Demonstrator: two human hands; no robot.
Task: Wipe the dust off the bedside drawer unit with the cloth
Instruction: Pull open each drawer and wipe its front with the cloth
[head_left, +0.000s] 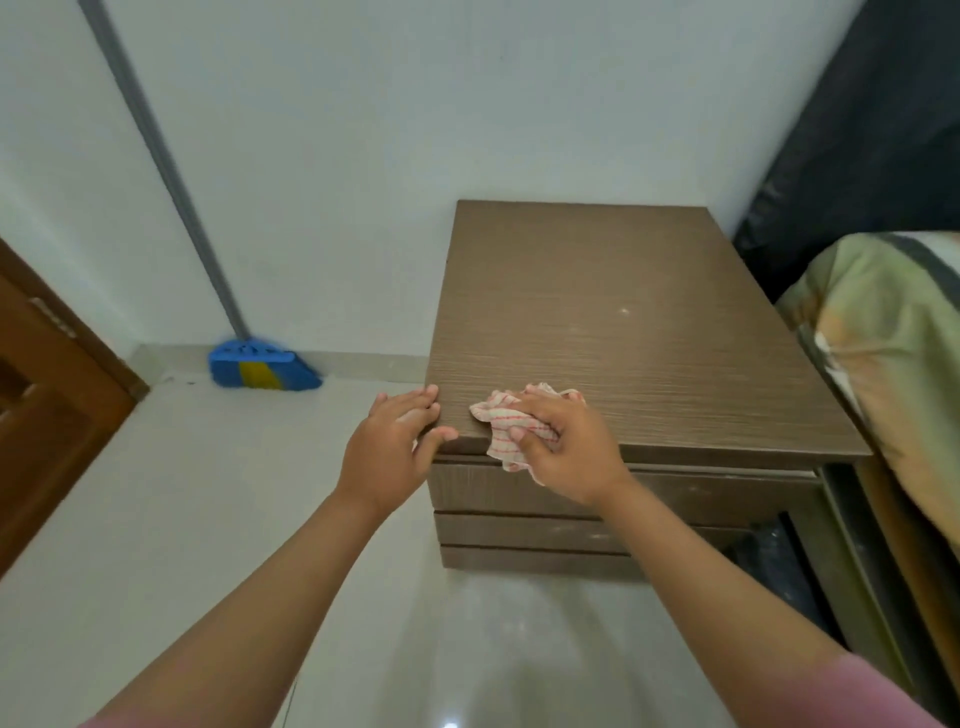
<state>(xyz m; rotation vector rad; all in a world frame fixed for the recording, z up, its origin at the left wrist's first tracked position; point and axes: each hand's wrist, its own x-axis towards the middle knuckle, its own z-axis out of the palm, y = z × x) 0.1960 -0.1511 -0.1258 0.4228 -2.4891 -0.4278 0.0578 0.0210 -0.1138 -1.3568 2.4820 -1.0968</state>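
The brown wood-grain bedside drawer unit (623, 322) stands against the white wall, its top dusty with a pale speck near the middle. My right hand (566, 447) holds a crumpled white cloth with red stripes (506, 421) against the top's front left part, and the cloth hangs over the front edge. My left hand (400, 436) rests on the unit's front left corner, fingers straight along the left side and thumb on the top edge.
A blue and yellow broom (262, 366) leans in the wall corner to the left. A brown wooden door (47, 405) is at far left. A bed with a patterned cover (893, 353) presses close on the right, with a dark gap beside the unit.
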